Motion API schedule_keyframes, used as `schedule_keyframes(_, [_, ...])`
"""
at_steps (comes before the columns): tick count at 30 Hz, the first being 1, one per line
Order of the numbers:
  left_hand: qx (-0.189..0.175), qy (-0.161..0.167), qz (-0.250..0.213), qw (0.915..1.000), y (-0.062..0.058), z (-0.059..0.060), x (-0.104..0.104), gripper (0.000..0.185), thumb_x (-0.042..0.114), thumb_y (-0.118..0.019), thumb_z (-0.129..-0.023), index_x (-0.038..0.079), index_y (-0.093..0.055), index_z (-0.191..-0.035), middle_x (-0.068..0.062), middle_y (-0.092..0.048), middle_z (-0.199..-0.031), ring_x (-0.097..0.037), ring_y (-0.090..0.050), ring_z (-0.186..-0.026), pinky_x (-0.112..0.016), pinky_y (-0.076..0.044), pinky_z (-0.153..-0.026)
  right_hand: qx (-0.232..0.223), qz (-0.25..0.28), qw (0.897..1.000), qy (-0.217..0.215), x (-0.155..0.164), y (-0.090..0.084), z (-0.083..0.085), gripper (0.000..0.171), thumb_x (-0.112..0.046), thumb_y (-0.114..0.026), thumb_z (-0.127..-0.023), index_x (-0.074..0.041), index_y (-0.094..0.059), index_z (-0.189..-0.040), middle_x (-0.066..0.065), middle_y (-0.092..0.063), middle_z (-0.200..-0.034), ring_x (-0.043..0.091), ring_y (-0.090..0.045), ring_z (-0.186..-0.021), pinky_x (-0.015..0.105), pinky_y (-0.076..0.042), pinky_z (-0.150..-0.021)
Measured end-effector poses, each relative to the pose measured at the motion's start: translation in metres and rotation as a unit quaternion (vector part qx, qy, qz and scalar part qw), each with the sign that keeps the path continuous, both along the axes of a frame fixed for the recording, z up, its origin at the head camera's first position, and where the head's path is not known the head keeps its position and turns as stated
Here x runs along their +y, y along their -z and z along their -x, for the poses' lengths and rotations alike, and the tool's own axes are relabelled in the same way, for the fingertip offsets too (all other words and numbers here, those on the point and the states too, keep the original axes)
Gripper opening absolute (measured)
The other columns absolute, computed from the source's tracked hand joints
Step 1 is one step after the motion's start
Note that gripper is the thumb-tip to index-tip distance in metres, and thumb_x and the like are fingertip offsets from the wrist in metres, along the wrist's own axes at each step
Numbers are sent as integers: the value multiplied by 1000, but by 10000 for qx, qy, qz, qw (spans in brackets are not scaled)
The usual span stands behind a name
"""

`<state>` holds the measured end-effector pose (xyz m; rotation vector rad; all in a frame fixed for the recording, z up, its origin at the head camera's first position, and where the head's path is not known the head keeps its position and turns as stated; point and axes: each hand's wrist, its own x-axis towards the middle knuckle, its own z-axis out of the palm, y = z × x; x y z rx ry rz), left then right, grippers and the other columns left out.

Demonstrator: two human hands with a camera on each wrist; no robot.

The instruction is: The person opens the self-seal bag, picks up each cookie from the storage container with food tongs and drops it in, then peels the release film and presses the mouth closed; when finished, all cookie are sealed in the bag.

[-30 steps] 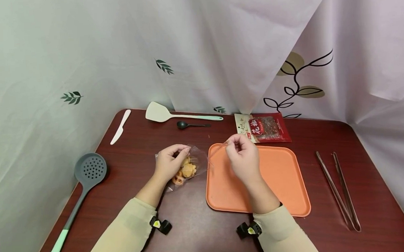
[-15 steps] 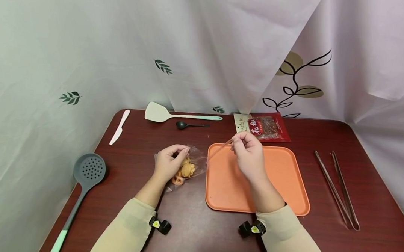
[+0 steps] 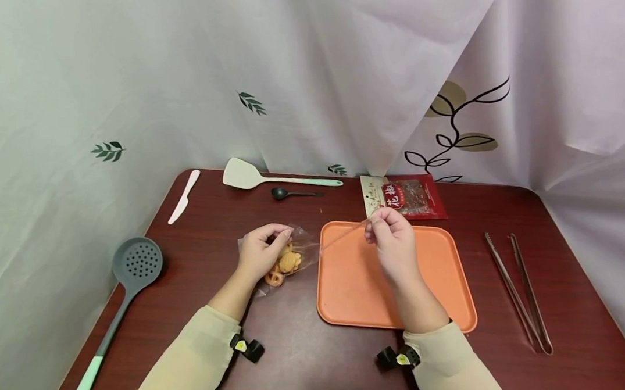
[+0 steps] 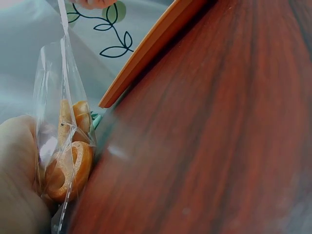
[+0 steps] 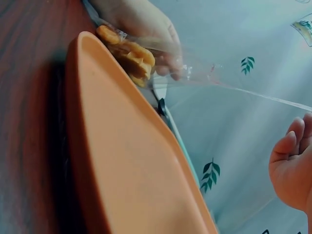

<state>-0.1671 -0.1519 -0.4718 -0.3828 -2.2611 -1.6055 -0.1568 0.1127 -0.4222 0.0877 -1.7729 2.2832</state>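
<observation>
My left hand (image 3: 260,252) grips the top of a small clear plastic bag (image 3: 308,250), left of the orange tray. Inside the bag are yellow shaped biscuits (image 3: 290,261) and a brown pretzel (image 3: 274,278), partly covered by that hand; the left wrist view has the pretzel (image 4: 80,165) close up behind the film. My right hand (image 3: 395,244), raised over the tray (image 3: 353,286), pinches the end of a thin clear strip (image 3: 345,233). Pulled taut, this strip (image 5: 268,97) runs from the bag's edge to the right fingers in the right wrist view.
Metal tongs (image 3: 526,302) lie at the right. Behind the tray is a red spice packet (image 3: 412,197). A white spatula (image 3: 243,173), a small black spoon (image 3: 281,193) and a white knife (image 3: 184,196) lie along the back. A grey skimmer (image 3: 137,264) lies at the left.
My right hand has moved to the right, away from the bag, drawing the strip out longer. My left hand keeps its hold on the bag in the same place.
</observation>
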Motion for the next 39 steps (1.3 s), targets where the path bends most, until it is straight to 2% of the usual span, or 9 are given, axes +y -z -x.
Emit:
schedule_keyframes(3, [-25,-34,2,10000,4,2,-1,7,-3,-73,-99,-4,-80,-97,-14,-75,-81,-6,-63,-68,-14,-47,-63,-79,188,9998,-88,4,1,-2,23,7,-50,-103,-3,-59,-84,5,-60,-73,11,-56,-64,20,-52,-61])
schedule_keyframes(9, [-97,-105,106,9998,30,14,-6,7,-2,-73,-99,-3,-80,-98,-15,-76,-82,-4,-61,-68,-14,-45,-62,-188,615,9977,-210,15,2,-6,27,9,-47,-103,-5,-58,-82,5,-60,-75,12,-55,-68,20,-52,-63])
schedule_keyframes(12, [-120,-81,105,9998,36,16,-8,7,3,-75,-100,2,-82,-98,-11,-77,-83,-5,-61,-69,-15,-46,-62,-183,828,9961,-254,20,1,-8,29,8,-46,-103,-6,-58,-81,4,-59,-75,12,-55,-68,20,-51,-62])
schedule_keyframes(18, [-205,19,156,9997,36,17,-12,8,15,-77,-101,12,-84,-99,2,-77,-82,-9,-65,-69,-19,-50,-63,-80,1120,9932,-322,29,-5,-12,32,8,-41,-104,-7,-59,-82,4,-58,-75,12,-54,-68,19,-50,-60])
schedule_keyframes(25, [-275,38,229,9994,35,18,-13,7,12,-77,-101,10,-83,-99,3,-76,-82,-9,-65,-70,-19,-50,-65,138,1500,9880,-327,44,-12,-18,33,5,-42,-108,-4,-62,-84,5,-59,-74,13,-56,-67,21,-51,-61])
schedule_keyframes(29, [-207,17,207,9996,35,17,-13,7,12,-77,-100,10,-83,-98,2,-76,-81,-9,-65,-70,-18,-51,-65,237,1391,9897,-239,52,-15,-22,32,7,-43,-107,-2,-62,-83,6,-60,-74,14,-56,-67,21,-51,-60])
schedule_keyframes(39, [-68,18,184,9998,36,17,-13,6,12,-77,-100,10,-83,-98,3,-74,-78,-9,-64,-68,-19,-51,-64,-123,768,9957,505,79,-18,-38,29,10,-46,-106,1,-64,-84,7,-63,-75,12,-59,-67,21,-53,-58])
